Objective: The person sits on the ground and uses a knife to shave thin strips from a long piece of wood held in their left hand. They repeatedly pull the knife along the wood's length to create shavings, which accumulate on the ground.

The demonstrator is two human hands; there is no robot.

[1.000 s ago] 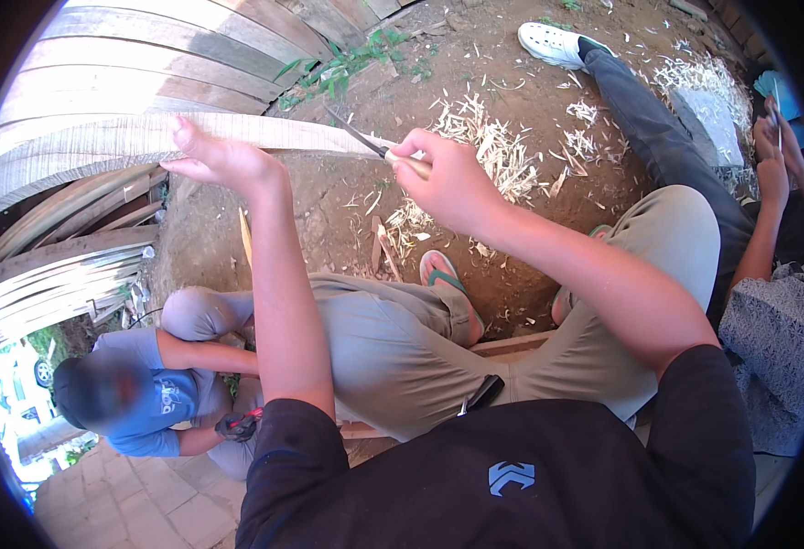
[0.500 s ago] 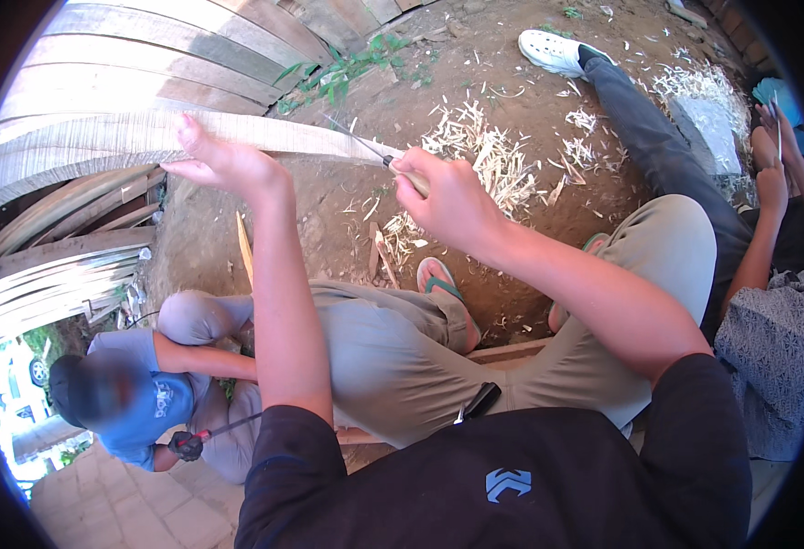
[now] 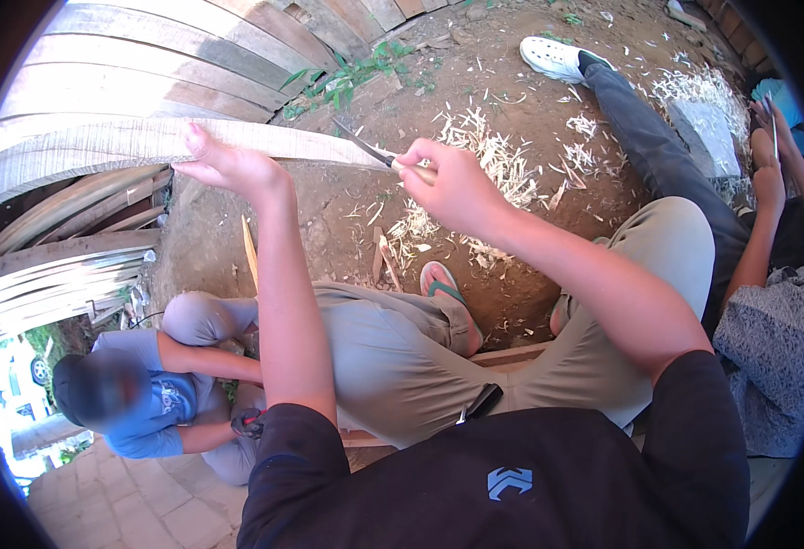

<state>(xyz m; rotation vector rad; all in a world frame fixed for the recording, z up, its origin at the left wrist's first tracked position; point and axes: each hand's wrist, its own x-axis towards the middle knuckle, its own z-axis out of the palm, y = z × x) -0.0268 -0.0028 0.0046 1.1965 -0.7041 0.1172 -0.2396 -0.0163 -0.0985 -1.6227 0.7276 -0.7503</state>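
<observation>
The right hand point(image 3: 447, 181) is curled around the wooden handle of a knife point(image 3: 385, 159); its blade angles away leftward, over the right-hand end of a pale wooden plank point(image 3: 306, 144). Whether the edge touches the wood, I cannot tell. From this hand the plank lies directly left, its long axis running left to right across the person's front, broadening toward the left rim of the view. The right hand is nearer its slim right end. The left hand point(image 3: 237, 172) is farther along, at the near edge, thumb and fingers spread wide, the thumb over the upper face; how firmly it bears there is unclear.

Beyond the right end, shavings point(image 3: 493, 154) are scattered over the bare ground point(image 3: 329, 209); boards point(image 3: 72, 215) are stacked near the plank's left part.

Against half a second ago, the knife blade shows broader, and at left a co-worker's gloved hand point(image 3: 248, 423) has come closer to the person's sleeve.
</observation>
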